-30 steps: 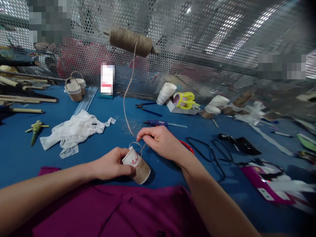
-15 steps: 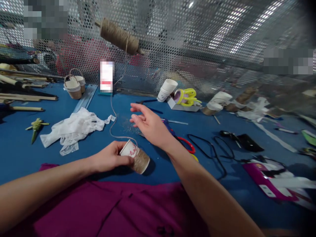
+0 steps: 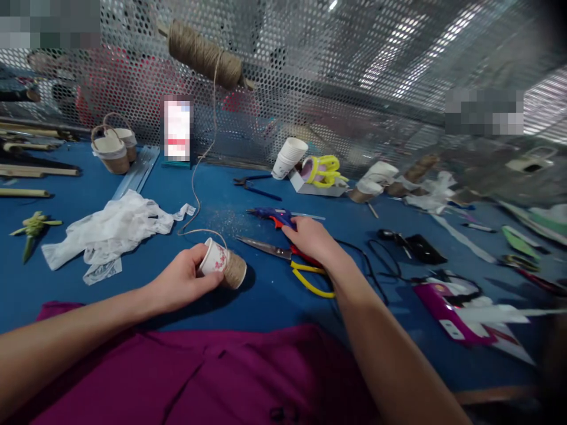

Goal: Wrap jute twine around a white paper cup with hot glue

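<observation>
Two hands are on the blue table (image 3: pixel 270 298). Far left of the cup (image 3: pixel 220 268) lies a green woven leaf ornament (image 3: pixel 32 229), flat on the surface. Between that ornament and the cup lies a crumpled white lace cloth (image 3: pixel 108 233). The left hand (image 3: pixel 181 282) is closed around the cup's white printed end and holds the cup on its side. The twine-wound end points right and rests on the table. A twine strand (image 3: pixel 195 183) runs from the cup's upper edge to the twine spool (image 3: pixel 204 56), which is mounted on the mesh screen above and behind the cup. Just right of the cup lie the scissors (image 3: pixel 266 247), blades pointing toward the cup. The right hand (image 3: pixel 313 239) lies palm down over their pivot, fingers loosely bent. Its fingertips are at the rear of the blue glue gun (image 3: pixel 271 215). Whether that hand grips anything cannot be told. Well right of the cup are a black cable (image 3: pixel 376 274) and a magenta packet (image 3: pixel 452 311).
</observation>
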`<state>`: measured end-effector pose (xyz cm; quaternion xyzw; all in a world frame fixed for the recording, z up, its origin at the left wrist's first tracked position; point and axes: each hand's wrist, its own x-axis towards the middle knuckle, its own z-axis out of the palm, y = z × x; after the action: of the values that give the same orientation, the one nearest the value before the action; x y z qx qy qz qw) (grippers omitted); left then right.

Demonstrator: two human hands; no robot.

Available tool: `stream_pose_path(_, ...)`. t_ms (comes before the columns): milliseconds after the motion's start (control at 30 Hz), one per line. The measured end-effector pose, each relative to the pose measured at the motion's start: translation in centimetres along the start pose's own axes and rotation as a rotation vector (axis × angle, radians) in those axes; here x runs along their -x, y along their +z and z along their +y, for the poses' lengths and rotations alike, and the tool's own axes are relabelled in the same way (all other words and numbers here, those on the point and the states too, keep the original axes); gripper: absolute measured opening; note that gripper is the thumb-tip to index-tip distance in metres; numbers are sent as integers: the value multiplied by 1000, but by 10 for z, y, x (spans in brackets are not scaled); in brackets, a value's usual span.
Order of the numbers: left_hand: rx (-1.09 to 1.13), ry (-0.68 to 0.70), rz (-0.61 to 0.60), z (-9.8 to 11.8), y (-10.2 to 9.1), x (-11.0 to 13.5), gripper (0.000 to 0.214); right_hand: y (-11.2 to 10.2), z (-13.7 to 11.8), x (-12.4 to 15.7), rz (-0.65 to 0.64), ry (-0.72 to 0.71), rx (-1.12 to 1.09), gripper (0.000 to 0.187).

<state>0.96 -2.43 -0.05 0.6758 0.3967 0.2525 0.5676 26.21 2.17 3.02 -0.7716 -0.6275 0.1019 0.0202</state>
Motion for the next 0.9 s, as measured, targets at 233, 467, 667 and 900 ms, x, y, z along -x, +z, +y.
stream_pose_path(233,28,-3,-9,-2,0,-1,31,11,-1,-22,-50,129,-156,27)
stream_pose_path(467,88,-38,53,-8,1,-4,33,-12,-14,21,128,51,-649,19)
stream_pose_path(667,82,-69,76,-4,2,-5,31,-41,-51,73,23,-4,-1478,7)
stream_pose_path(900,128,-63,57,-2,1,-5,32,-6,-46,84,-116,-120,-1129,23)
